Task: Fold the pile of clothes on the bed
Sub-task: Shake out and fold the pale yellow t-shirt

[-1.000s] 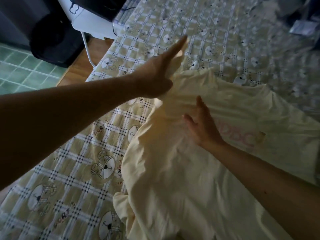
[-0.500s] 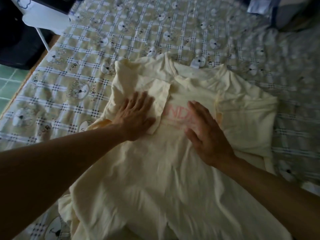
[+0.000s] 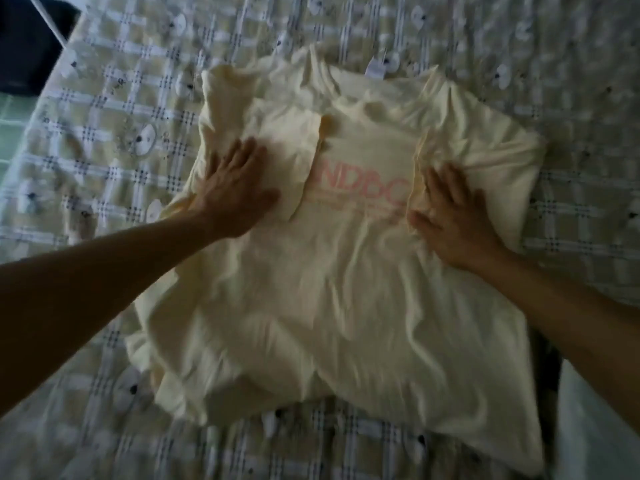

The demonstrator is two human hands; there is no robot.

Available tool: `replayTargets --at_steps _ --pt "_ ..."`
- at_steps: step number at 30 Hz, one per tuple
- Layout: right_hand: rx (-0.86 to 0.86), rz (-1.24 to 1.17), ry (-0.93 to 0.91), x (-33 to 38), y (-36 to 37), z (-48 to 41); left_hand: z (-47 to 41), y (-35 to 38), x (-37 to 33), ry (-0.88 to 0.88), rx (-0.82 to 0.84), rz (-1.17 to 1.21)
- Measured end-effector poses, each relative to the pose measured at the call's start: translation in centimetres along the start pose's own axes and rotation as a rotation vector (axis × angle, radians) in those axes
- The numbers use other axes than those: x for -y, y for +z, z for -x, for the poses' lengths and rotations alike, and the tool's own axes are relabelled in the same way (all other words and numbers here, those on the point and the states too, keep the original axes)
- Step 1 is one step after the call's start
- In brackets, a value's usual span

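The bed (image 3: 104, 109) under you wears a checked sheet, and the pale yellow T-shirt (image 3: 346, 289) lies spread across its middle, pink lettering up. Your left hand (image 3: 232, 188) presses flat, fingers spread, on the folded-in sleeve; your right hand (image 3: 453, 220) lies open on the opposite side.

Whole frame is motion-blurred, so the bedsheet (image 3: 114, 109) print reads as smears. Pink lettering (image 3: 362, 183) on your cream T-shirt (image 3: 346, 289) is cut at both ends by the folded-in sleeves; only "NDBC" shows. Your left hand (image 3: 232, 192) and right hand (image 3: 453, 220) cover the fabric under them. Both forearms run off the frame edges. Dark object (image 3: 27, 46) top left is cropped, can't identify. Pale patch (image 3: 588, 427) bottom right is cropped too.
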State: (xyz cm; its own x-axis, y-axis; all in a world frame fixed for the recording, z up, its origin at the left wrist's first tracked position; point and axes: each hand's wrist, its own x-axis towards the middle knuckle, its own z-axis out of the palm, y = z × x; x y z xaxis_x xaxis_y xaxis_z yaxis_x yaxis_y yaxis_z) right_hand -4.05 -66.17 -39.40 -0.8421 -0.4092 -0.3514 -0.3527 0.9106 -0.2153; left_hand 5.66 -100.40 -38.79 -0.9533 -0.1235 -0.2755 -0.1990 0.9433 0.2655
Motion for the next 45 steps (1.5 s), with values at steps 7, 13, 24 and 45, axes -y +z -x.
replayTargets --at_steps 7,13,24,45 --pt "0.099 -0.203 -0.061 6.0 6.1 15.9 15.8 2.3 -1.9 -0.355 -0.222 0.319" --pt "-0.302 -0.340 0.442 3.8 6.4 24.6 23.3 3.6 -1.5 -0.923 -0.348 0.908" --pt "0.011 -1.113 0.453 0.4 0.6 26.2 26.1 1.2 -1.4 -0.230 0.211 0.841" --pt "0.060 -1.920 0.672 -0.1 1.7 28.6 29.5 -1.5 -0.9 -0.773 0.323 1.415"
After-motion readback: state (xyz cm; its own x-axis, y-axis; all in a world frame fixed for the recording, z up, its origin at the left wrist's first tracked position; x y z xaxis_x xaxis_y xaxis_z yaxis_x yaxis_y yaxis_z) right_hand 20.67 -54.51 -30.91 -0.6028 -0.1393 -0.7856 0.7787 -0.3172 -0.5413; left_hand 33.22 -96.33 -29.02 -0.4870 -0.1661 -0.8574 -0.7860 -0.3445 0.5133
